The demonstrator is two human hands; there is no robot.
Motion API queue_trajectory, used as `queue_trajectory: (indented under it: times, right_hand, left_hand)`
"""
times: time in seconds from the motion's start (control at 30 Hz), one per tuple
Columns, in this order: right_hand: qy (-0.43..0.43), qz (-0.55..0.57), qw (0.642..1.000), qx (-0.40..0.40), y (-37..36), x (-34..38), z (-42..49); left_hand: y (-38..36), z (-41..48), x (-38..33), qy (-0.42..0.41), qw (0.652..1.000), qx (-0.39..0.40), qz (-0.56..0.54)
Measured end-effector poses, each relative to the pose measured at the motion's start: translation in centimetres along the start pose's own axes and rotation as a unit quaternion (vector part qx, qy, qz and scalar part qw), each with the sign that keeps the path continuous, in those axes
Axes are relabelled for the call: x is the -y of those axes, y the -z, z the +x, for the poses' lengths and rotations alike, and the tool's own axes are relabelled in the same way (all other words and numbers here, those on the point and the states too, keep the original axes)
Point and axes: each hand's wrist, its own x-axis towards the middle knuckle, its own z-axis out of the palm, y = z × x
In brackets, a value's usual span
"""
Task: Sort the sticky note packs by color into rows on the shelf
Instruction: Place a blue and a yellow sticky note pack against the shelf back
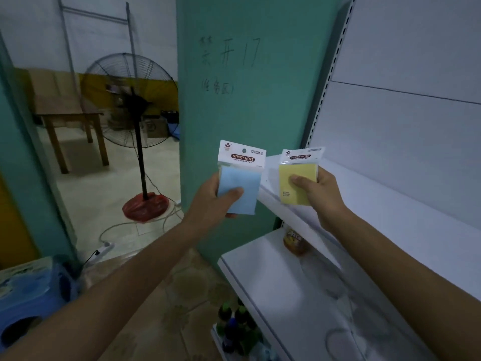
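L hand [210, 199] grips blue pack [239, 178], thumb across front. R hand [322, 194] grips yellow pack [298, 178] the same way. Both packs in air, shelf [390, 204] just beyond R hand. Risk: slick wrap, pinch could slip at set-down, pack falls. Packs upright, header cards up, long axis approx. vertical.

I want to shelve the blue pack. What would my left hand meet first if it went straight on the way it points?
Probably the left end of the upper shelf, just past the blue pack; depth is unclear.
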Motion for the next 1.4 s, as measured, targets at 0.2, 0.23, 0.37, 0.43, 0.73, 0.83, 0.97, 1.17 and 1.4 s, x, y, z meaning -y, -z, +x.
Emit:
queue_trajectory:
  times: [0.2, 0.23, 0.37, 0.43, 0.73, 0.83, 0.97, 1.17, 1.4]
  right_hand:
    - [-0.053, 0.013, 0.995, -0.084, 5.0, -2.5, 6.0]
    - [-0.056, 0.004, 0.993, -0.100, 6.2, -2.9, 6.7]
    - [-0.044, -0.053, 0.982, -0.177, 10.5, -4.1, 8.9]
    - [-0.036, -0.094, 0.973, -0.209, 12.4, -4.6, 9.6]
    - [-0.145, -0.263, 0.892, -0.338, 17.7, -6.5, 12.0]
    - [-0.173, -0.295, 0.854, -0.392, 18.3, -6.8, 13.3]
    - [-0.195, -0.295, 0.804, -0.478, 18.1, -7.6, 14.6]
    - [-0.173, -0.327, 0.751, -0.547, 16.9, -8.4, 15.0]
    - [-0.138, -0.310, 0.753, -0.563, 17.8, -9.3, 15.3]
  left_hand:
    - [-5.6, 8.2, 1.7, -0.021, 0.998, 0.058, -0.029]
    - [-6.9, 9.5, 1.9, -0.024, 0.996, 0.078, -0.034]
    - [-12.6, 14.3, 2.3, -0.042, 0.984, 0.170, -0.014]
    - [-15.2, 16.6, 2.6, -0.039, 0.975, 0.218, -0.028]
    - [-25.5, 26.9, 6.9, -0.066, 0.933, 0.348, 0.065]
    - [-27.6, 29.3, 7.7, -0.095, 0.913, 0.387, 0.088]
    - [-29.6, 31.9, 8.6, -0.119, 0.893, 0.411, 0.138]
    - [-31.4, 33.8, 9.9, -0.111, 0.892, 0.420, 0.126]
    - [-31.8, 34.1, 10.1, -0.058, 0.914, 0.401, 0.004]
